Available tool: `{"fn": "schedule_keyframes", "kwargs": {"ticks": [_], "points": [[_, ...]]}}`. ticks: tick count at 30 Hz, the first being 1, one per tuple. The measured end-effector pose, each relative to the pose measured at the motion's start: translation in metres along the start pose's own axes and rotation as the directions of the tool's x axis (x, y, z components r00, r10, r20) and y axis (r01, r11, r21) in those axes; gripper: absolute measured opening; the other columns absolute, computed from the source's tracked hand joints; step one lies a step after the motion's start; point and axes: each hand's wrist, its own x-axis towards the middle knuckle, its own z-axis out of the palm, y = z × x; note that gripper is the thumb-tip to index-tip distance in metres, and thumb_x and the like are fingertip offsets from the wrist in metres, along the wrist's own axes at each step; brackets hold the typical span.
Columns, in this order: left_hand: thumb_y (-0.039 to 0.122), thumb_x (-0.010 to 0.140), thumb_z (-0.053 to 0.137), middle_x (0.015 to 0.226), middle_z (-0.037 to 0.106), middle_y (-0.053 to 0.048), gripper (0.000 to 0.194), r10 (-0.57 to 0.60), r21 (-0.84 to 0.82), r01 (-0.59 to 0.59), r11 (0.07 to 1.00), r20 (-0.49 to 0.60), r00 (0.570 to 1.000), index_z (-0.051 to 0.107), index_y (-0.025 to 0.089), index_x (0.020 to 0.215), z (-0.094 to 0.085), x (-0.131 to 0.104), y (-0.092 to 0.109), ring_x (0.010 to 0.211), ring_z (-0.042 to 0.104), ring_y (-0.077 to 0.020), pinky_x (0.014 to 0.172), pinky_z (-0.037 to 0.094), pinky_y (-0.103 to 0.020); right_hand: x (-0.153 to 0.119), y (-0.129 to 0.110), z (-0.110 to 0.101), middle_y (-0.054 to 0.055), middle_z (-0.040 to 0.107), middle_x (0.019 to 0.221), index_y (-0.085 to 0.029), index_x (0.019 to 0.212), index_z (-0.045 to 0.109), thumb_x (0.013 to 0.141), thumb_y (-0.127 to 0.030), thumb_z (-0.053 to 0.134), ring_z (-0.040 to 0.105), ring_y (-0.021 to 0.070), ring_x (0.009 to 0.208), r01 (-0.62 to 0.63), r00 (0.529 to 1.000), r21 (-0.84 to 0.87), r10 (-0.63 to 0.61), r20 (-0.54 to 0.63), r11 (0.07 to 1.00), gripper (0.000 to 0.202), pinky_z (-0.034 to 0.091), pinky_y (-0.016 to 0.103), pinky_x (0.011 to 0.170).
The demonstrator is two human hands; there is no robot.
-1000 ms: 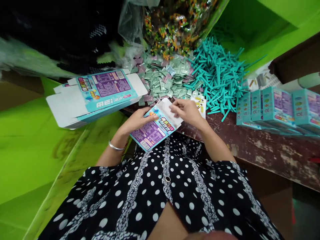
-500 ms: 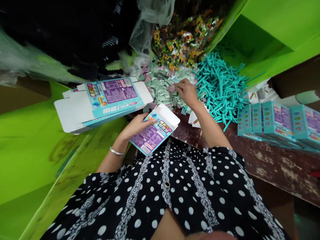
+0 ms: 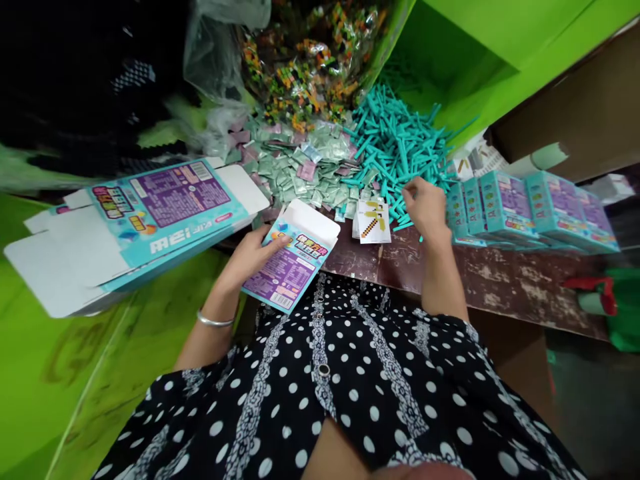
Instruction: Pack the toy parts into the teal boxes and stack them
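My left hand (image 3: 255, 257) grips a small teal and purple box (image 3: 290, 260) near my lap, thumb on its printed face; the white end flap is up. My right hand (image 3: 425, 203) is at the front right edge of a heap of teal sticks (image 3: 400, 137), fingers curled together; what they hold, if anything, is hidden. Left of that hand lies a small stack of white cards (image 3: 374, 222) with a pickaxe picture. Green and pink sachets (image 3: 300, 167) are piled behind the box.
Flattened teal cartons (image 3: 170, 200) lie at the left. Finished-looking teal boxes (image 3: 510, 203) stand in a row at the right on the worn brown table (image 3: 500, 283). Clear bags of orange and green pieces (image 3: 310, 67) sit at the back, beside black packs (image 3: 90, 80).
My right hand has moved from the sachets to the right, to the teal sticks, and the card stack is now uncovered. My left hand still holds the box. The view has shifted right.
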Motion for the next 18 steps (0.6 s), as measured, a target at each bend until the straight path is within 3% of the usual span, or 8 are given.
{"fn": "schedule_keyframes", "kwargs": {"ticks": [3, 6, 8, 10, 14, 16, 18], "points": [[0.087, 0.087, 0.070, 0.121, 0.085, -0.014, 0.073, -0.011, 0.014, 0.011, 1.000, 0.015, 1.000, 0.075, 0.018, 0.112, -0.001, 0.001, -0.005, 0.111, 0.077, -0.0406, 0.096, 0.060, -0.045, -0.003, 0.067, -0.009, 0.026, 0.083, 0.104, -0.015, 0.101, 0.083, 0.091, -0.021, 0.069, 0.078, 0.0441, 0.108, -0.194, 0.973, -0.259, 0.219, 0.069, 0.946, 0.019, 0.057, 0.058, 0.103], [0.087, 0.087, 0.070, 0.119, 0.085, -0.014, 0.073, -0.021, 0.026, 0.021, 0.999, 0.011, 1.000, 0.075, 0.019, 0.112, 0.001, 0.003, -0.002, 0.109, 0.078, -0.0399, 0.094, 0.060, -0.045, -0.011, 0.100, -0.003, 0.025, 0.084, 0.111, -0.015, 0.121, 0.085, 0.091, -0.021, 0.063, 0.079, 0.0414, 0.105, -0.097, 0.975, -0.254, 0.144, 0.170, 0.962, 0.038, 0.059, 0.052, 0.097], [0.086, 0.088, 0.070, 0.119, 0.085, -0.014, 0.073, -0.014, 0.016, 0.014, 1.000, 0.011, 1.000, 0.076, 0.018, 0.113, 0.003, 0.002, 0.001, 0.109, 0.078, -0.0395, 0.095, 0.061, -0.045, -0.013, 0.111, 0.002, 0.024, 0.083, 0.112, -0.019, 0.125, 0.086, 0.091, -0.023, 0.058, 0.078, 0.0401, 0.102, 0.010, 0.976, -0.238, 0.042, 0.212, 0.971, 0.044, 0.059, 0.051, 0.094], [0.084, 0.087, 0.070, 0.121, 0.085, -0.015, 0.072, 0.013, -0.015, -0.013, 1.000, 0.018, 1.000, 0.076, 0.017, 0.114, 0.005, 0.001, 0.003, 0.110, 0.078, -0.0386, 0.096, 0.061, -0.045, -0.011, 0.122, 0.005, 0.025, 0.079, 0.111, -0.022, 0.117, 0.087, 0.090, -0.029, 0.056, 0.077, 0.0428, 0.101, 0.083, 0.975, -0.269, -0.022, 0.220, 0.960, 0.041, 0.059, 0.054, 0.092], [0.079, 0.088, 0.070, 0.124, 0.084, -0.015, 0.065, 0.048, -0.057, -0.047, 0.997, 0.021, 0.999, 0.075, 0.018, 0.111, 0.005, 0.003, -0.001, 0.109, 0.079, -0.0365, 0.093, 0.061, -0.043, 0.002, 0.143, 0.008, 0.025, 0.072, 0.100, -0.038, 0.083, 0.079, 0.082, -0.043, 0.059, 0.075, 0.0508, 0.101, 0.213, 0.954, -0.184, -0.163, 0.251, 0.960, 0.021, 0.054, 0.063, 0.086], [0.079, 0.088, 0.069, 0.121, 0.084, -0.016, 0.064, 0.053, -0.045, -0.052, 0.998, 0.015, 0.998, 0.075, 0.019, 0.109, 0.004, 0.006, -0.004, 0.107, 0.079, -0.0360, 0.090, 0.061, -0.042, 0.006, 0.144, 0.001, 0.024, 0.074, 0.104, -0.043, 0.072, 0.071, 0.080, -0.049, 0.060, 0.076, 0.0512, 0.101, 0.215, 0.959, -0.119, -0.187, 0.215, 0.969, 0.015, 0.052, 0.064, 0.083], [0.081, 0.089, 0.067, 0.118, 0.084, -0.017, 0.065, 0.055, -0.015, -0.055, 0.998, 0.018, 0.998, 0.075, 0.019, 0.108, 0.005, 0.009, -0.007, 0.105, 0.079, -0.0360, 0.087, 0.060, -0.042, 0.006, 0.129, -0.013, 0.024, 0.077, 0.107, -0.044, 0.070, 0.065, 0.083, -0.056, 0.059, 0.077, 0.0510, 0.104, 0.166, 0.984, -0.084, -0.160, 0.075, 0.982, 0.018, 0.051, 0.065, 0.084]]}}
